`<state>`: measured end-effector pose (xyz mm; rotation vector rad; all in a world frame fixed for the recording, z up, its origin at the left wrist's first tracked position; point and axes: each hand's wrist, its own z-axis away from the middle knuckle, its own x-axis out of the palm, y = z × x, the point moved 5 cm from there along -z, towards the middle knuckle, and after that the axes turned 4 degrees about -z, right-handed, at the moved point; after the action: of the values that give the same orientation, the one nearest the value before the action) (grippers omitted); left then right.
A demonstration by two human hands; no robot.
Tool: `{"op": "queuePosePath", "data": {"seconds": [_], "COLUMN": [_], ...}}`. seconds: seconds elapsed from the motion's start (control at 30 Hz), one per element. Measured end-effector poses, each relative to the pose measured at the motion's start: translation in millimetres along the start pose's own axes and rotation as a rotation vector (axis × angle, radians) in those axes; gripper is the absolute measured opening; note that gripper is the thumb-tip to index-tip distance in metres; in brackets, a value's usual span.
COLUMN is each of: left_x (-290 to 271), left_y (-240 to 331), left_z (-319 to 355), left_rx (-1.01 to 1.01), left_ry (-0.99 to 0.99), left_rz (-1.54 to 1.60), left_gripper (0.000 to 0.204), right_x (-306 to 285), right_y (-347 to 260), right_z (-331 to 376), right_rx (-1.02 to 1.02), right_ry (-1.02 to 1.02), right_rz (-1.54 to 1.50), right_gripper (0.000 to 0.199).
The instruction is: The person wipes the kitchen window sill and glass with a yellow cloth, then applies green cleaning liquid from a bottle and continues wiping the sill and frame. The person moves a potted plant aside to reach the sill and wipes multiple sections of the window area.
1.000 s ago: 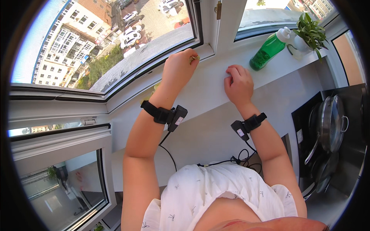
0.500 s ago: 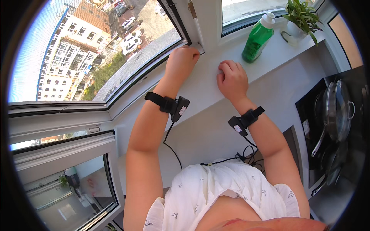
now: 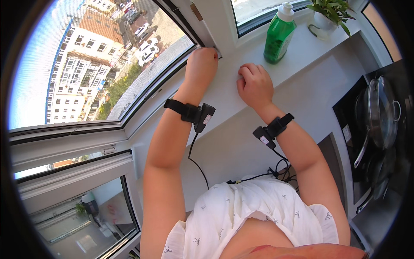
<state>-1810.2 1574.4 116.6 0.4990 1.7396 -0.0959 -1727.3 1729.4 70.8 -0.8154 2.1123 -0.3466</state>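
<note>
My left hand is closed at the inner corner of the window frame, right against the sill. Its fingertips are turned away, so whatever they grip there is hidden. Over the white windowsill, my right hand hovers or rests with its fingers curled in. No object shows in it. Just beyond that hand stands a green pump bottle with a white top, upright and apart from the fingers.
A potted plant stands on the sill at the far right. At the right, a lidded pan sits on a black hob. Cables hang near my waist. An open window sash juts in at the left.
The view has shifted slightly, so the sill and bottle appear a little further left and up. Both hands stay in about the same places, with the right fingers still curled.
</note>
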Motion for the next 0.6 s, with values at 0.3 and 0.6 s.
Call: {"op": "queuePosePath", "data": {"seconds": [0.3, 0.6], "left_x": [9.2, 9.5], "left_y": [-0.6, -3.3], "left_z": [-14.5, -2.6], "left_rx": [-0.128, -0.064], "left_ry": [-0.105, -0.067], "left_rz": [0.031, -0.015], "left_gripper": [0.018, 0.018], "right_x": [0.9, -1.3], "right_y": [-0.3, 1.2], "right_z": [1.0, 0.2], "right_rx": [0.008, 0.013], "right_ry": [0.002, 0.023], "right_rz": [0.024, 0.011], "right_gripper": [0.012, 0.011]}}
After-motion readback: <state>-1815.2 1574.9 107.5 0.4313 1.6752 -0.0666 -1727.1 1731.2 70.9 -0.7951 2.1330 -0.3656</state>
